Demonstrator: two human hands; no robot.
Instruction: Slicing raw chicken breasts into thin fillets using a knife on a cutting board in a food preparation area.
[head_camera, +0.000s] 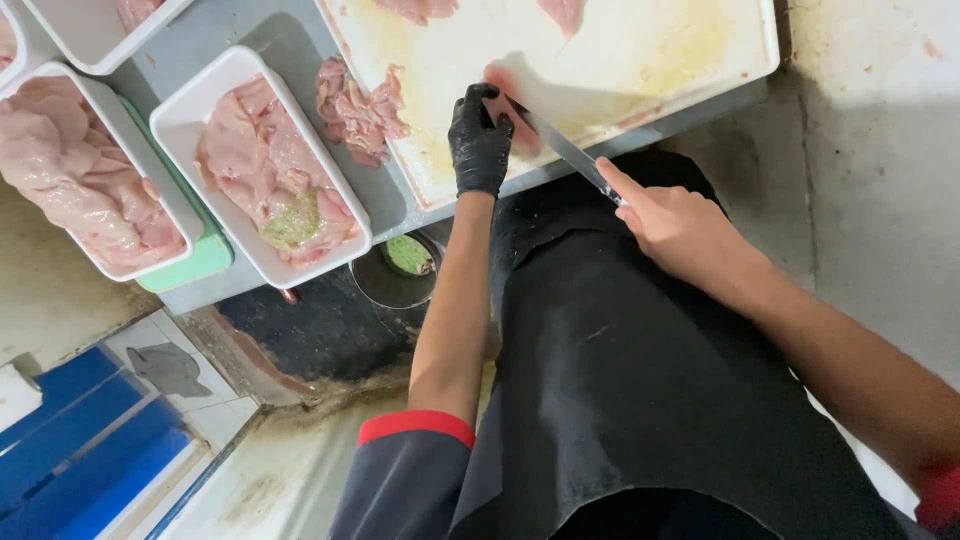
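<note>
My left hand (479, 143), in a black glove, presses down on a pink piece of raw meat (503, 88) at the near edge of a white cutting board (620, 70). My right hand (672, 224) is bare and grips the handle of a long knife (560, 146). The blade runs up and left to the meat beside the gloved fingers. A loose heap of raw meat (357, 110) lies at the board's left edge, partly on the grey table (215, 45).
Two white trays of raw meat (262, 165) (70, 165) sit at left, one with green paste on it. A small round pot with green paste (397, 270) stands below the table edge. More meat pieces (420, 8) lie at the board's far side. Blue crates (80, 440) are on the floor.
</note>
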